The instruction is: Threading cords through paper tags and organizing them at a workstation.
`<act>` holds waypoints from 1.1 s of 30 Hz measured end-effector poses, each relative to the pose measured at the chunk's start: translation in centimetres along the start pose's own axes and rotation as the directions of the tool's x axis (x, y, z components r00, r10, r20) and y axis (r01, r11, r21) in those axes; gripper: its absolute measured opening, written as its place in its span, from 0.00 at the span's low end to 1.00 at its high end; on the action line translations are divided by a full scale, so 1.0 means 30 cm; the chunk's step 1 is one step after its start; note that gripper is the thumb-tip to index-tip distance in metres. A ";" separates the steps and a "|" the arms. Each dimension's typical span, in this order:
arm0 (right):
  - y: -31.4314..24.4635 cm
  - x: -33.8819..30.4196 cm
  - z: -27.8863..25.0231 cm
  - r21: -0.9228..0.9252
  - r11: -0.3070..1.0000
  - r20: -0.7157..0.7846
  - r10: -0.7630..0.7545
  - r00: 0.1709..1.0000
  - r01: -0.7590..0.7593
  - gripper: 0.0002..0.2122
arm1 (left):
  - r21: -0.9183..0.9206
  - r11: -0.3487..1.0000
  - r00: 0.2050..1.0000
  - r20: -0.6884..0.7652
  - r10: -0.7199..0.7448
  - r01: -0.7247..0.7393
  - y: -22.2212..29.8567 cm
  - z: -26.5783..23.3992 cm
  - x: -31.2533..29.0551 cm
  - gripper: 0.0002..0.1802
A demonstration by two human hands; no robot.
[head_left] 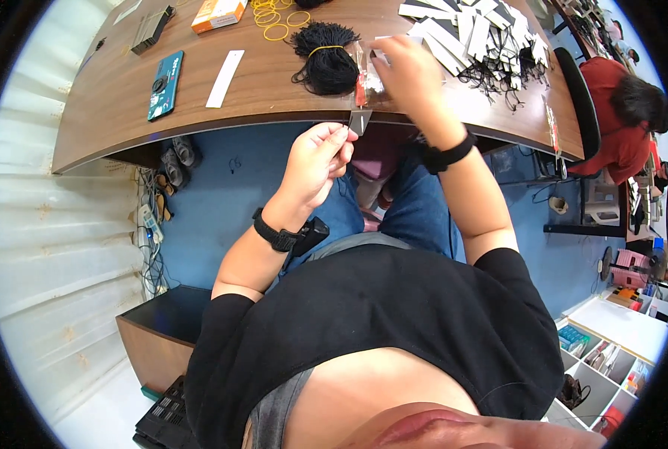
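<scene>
My left hand (320,161) is at the table's front edge, thumb and fingertips pinched together; what they hold is too small to make out. Right beside those fingertips is a small grey plate (359,122) with a pale slit, at the table edge. Clear and red tape or film (361,88) lies on the table just behind it. My right hand (409,75) is over the tabletop, fingers curled down and closed, their tips partly hidden. Close by its fingertips lies a thick bundle of black cords (325,63), tied with a yellow band.
White and black strip tags (472,34) with black strings are heaped at the right. Yellow rubber bands (276,31), an orange-white box (218,13), a white strip (225,78) and a teal package (165,86) lie leftward. A person in red (607,112) sits at the right.
</scene>
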State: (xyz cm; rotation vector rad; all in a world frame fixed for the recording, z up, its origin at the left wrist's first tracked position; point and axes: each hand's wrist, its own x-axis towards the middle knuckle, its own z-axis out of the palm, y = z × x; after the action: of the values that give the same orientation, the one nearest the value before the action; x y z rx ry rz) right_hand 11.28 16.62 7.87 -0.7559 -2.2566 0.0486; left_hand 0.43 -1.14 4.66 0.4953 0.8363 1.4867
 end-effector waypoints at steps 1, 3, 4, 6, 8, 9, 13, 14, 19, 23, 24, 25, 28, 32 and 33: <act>0.080 -0.008 -0.019 -0.092 0.994 0.065 0.069 0.996 -0.062 0.08 | 0.018 1.000 1.000 0.002 0.004 -0.004 0.000 0.003 -0.001 0.09; 0.170 -0.003 -0.085 -0.294 0.955 0.271 0.128 0.954 -0.044 0.05 | 0.018 1.000 1.000 0.014 0.002 -0.002 -0.006 0.002 0.000 0.09; 0.192 -0.013 -0.094 -0.294 0.954 0.314 0.144 0.938 -0.047 0.04 | 0.028 1.000 1.000 0.025 -0.002 0.001 -0.007 0.008 0.006 0.10; 0.203 -0.011 -0.094 -0.297 0.953 0.356 0.160 0.921 -0.051 0.03 | 0.033 0.999 1.000 0.029 -0.010 0.009 -0.015 0.018 0.011 0.10; 0.191 0.014 -0.073 -0.319 0.947 0.462 0.187 0.867 -0.034 0.02 | 0.033 0.999 0.999 0.034 -0.017 0.016 -0.024 0.034 0.012 0.10; 0.196 0.019 -0.061 -0.320 0.947 0.459 0.189 0.868 -0.037 0.02 | 0.046 0.999 0.999 0.031 -0.010 0.008 -0.024 0.044 0.011 0.10; 0.194 0.014 -0.039 -0.306 0.951 0.423 0.178 0.889 -0.046 0.02 | 0.079 0.997 1.000 0.022 0.014 -0.015 -0.019 0.040 -0.003 0.10; 0.187 0.009 -0.041 -0.294 0.955 0.390 0.165 0.906 -0.047 0.02 | 0.081 0.997 1.000 0.019 0.013 -0.015 -0.018 0.032 -0.003 0.10; 0.171 -0.019 -0.058 -0.068 0.992 0.043 0.107 0.993 -0.104 0.04 | 0.200 0.972 0.992 -0.020 0.127 -0.121 -0.034 0.028 -0.002 0.10; 0.130 -0.053 -0.077 0.243 0.945 -0.152 0.259 0.954 -0.218 0.04 | 0.329 0.924 0.976 -0.034 0.217 -0.194 -0.061 0.035 -0.002 0.10; 0.097 -0.067 -0.102 0.306 0.916 -0.090 0.297 0.950 -0.258 0.04 | 0.381 0.895 0.965 -0.026 0.260 -0.231 -0.060 0.036 -0.005 0.10; 0.060 -0.087 -0.124 0.308 0.916 -0.091 0.299 0.950 -0.259 0.04 | 0.429 0.863 0.953 -0.013 0.303 -0.268 -0.061 0.038 -0.005 0.10; -0.065 -0.164 -0.189 0.785 0.203 0.518 0.303 0.800 -0.586 0.06 | 0.477 0.796 0.913 0.032 0.407 -0.372 -0.073 0.043 0.000 0.10; -0.133 -0.230 -0.199 0.730 -0.174 0.684 0.172 0.709 -0.661 0.08 | 0.604 0.724 0.915 0.022 0.402 -0.333 -0.057 0.070 -0.021 0.09; -0.141 -0.236 -0.194 0.728 -0.252 0.682 0.172 0.711 -0.637 0.09 | 0.610 0.699 0.897 0.044 0.440 -0.373 -0.064 0.071 -0.021 0.08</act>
State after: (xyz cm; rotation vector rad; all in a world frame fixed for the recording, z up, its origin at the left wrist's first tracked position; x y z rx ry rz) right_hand 16.91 8.27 8.60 -0.5585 -1.2461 2.1841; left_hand 3.35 -1.44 4.70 1.1582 1.3698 1.6373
